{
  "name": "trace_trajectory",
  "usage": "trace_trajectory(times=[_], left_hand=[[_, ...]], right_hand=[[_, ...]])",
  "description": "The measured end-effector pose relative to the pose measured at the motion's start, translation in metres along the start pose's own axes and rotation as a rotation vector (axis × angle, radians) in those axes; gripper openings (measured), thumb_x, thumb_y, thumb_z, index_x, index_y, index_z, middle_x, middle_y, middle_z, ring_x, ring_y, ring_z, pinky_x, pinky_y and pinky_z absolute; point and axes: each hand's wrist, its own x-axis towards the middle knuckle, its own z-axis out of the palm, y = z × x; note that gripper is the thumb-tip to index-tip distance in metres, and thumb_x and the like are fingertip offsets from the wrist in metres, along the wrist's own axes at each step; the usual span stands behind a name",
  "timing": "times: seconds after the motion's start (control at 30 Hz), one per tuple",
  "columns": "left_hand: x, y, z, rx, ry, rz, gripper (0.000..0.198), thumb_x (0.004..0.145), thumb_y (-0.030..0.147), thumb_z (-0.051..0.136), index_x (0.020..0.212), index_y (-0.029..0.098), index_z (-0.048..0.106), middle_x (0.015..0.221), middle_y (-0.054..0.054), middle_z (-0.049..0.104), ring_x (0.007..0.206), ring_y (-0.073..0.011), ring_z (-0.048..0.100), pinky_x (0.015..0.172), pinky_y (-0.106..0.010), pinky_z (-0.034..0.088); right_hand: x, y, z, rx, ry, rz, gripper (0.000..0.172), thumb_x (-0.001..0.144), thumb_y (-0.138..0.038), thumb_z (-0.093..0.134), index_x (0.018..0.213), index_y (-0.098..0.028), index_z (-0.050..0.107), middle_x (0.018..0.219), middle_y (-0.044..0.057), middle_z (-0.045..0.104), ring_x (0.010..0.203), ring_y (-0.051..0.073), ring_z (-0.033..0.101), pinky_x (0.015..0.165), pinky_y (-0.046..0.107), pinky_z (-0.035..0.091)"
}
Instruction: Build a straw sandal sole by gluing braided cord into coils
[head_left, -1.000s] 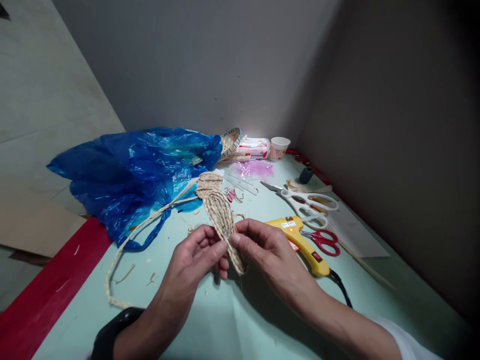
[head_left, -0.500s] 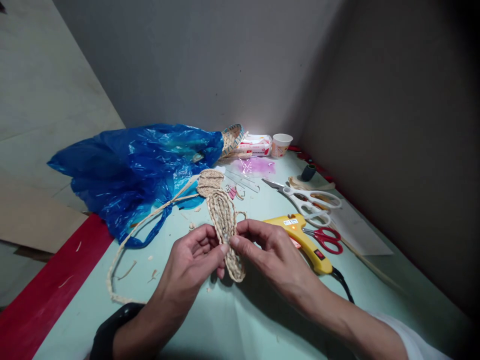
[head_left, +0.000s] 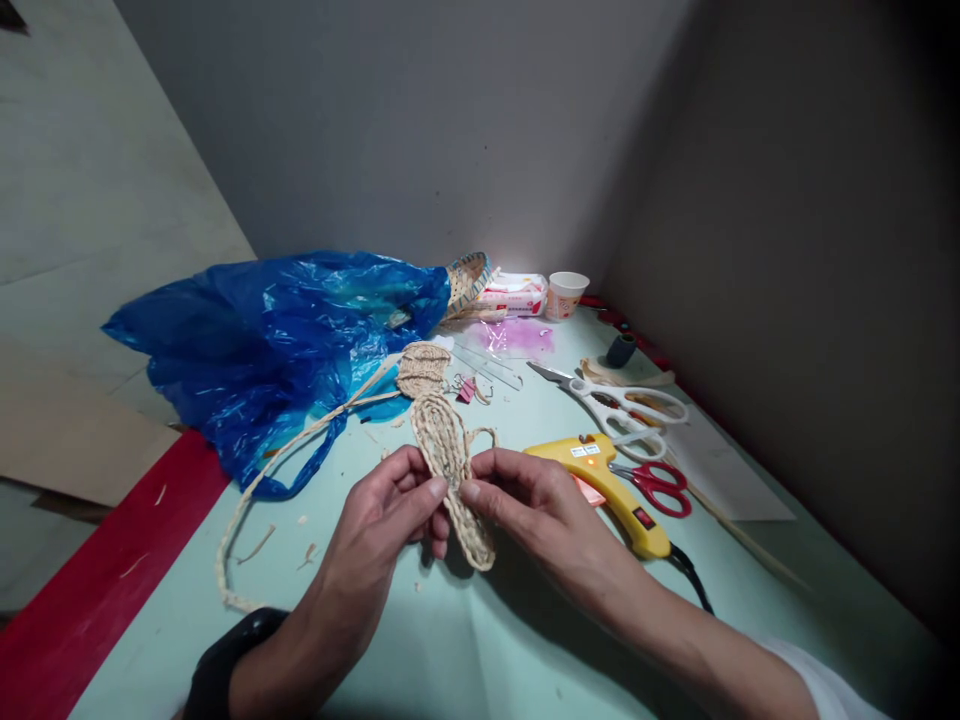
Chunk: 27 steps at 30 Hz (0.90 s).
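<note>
1. At near left, gripping with left hand (head_left: pixel 390 510), fingertips shut on left edge of sole (head_left: pixel 442 445).
2. Between both hands, lying lengthwise far to near, near end drifting right.
3. At right, pinching opposite edge with right hand (head_left: pixel 536 505), equally close.

The person has two hands in view, one left hand (head_left: pixel 382 525) and one right hand (head_left: pixel 536 510). There is one woven straw sole (head_left: pixel 442 440) and one braided cord (head_left: pixel 220 570). The table carries one blue plastic bag (head_left: pixel 270 340), one small basket (head_left: pixel 466 280), one tissue pack (head_left: pixel 514 295) and one paper cup (head_left: pixel 566 295). There are two pairs of scissors, the white scissors (head_left: pixel 622 400) and the red scissors (head_left: pixel 656 483). There is one yellow glue gun (head_left: pixel 600 475) and one dark spool (head_left: pixel 620 350).
</note>
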Motion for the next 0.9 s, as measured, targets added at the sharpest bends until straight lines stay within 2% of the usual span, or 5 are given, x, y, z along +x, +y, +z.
trace_trajectory(times=[0.13,0.33,0.5,0.67,0.9], left_hand=[[0.0000,-0.0005,-0.0005,-0.028,0.035,-0.009,0.019,0.084,0.033,0.071,0.084,0.017,0.062,0.072,0.001,0.059,0.061,-0.0123,0.051,0.058,-0.025,0.047],[-0.0033,-0.0010,0.0007,0.000,0.024,0.018,0.015,0.085,0.032,0.072,0.086,0.018,0.065,0.073,0.000,0.062,0.066,-0.0145,0.055,0.064,-0.027,0.048],[-0.0026,0.0007,0.0007,-0.053,-0.008,0.007,0.021,0.081,0.029,0.076,0.097,0.017,0.071,0.082,-0.004,0.068,0.066,-0.0149,0.057,0.065,-0.028,0.049],[-0.0036,0.0017,0.0010,-0.105,-0.005,-0.007,0.023,0.080,0.026,0.077,0.100,0.016,0.074,0.079,-0.004,0.068,0.063,-0.0135,0.055,0.064,-0.027,0.048],[-0.0001,0.0012,-0.0026,-0.136,-0.062,-0.022,0.024,0.082,0.028,0.076,0.102,0.015,0.074,0.080,-0.003,0.066,0.064,-0.0126,0.053,0.064,-0.025,0.048]], right_hand=[[0.0002,-0.0030,-0.0016,-0.107,0.039,-0.006,0.024,0.094,-0.039,0.060,0.081,-0.019,0.061,0.074,-0.002,0.057,0.069,0.013,0.048,0.064,0.026,0.037],[-0.0009,-0.0071,0.0005,-0.083,0.026,-0.002,0.023,0.092,-0.034,0.060,0.075,-0.019,0.059,0.071,-0.001,0.059,0.068,0.014,0.051,0.066,0.028,0.039],[-0.0025,-0.0045,0.0012,0.014,0.006,0.024,0.027,0.092,-0.042,0.063,0.077,-0.020,0.059,0.069,-0.001,0.057,0.067,0.015,0.052,0.063,0.027,0.039],[-0.0028,-0.0027,0.0019,0.158,-0.045,0.049,0.027,0.090,-0.045,0.066,0.082,-0.019,0.061,0.071,-0.001,0.060,0.069,0.015,0.055,0.064,0.027,0.040],[-0.0011,-0.0038,-0.0002,0.149,-0.037,0.048,0.031,0.088,-0.048,0.069,0.081,-0.019,0.059,0.069,-0.002,0.058,0.066,0.013,0.051,0.063,0.026,0.038]])
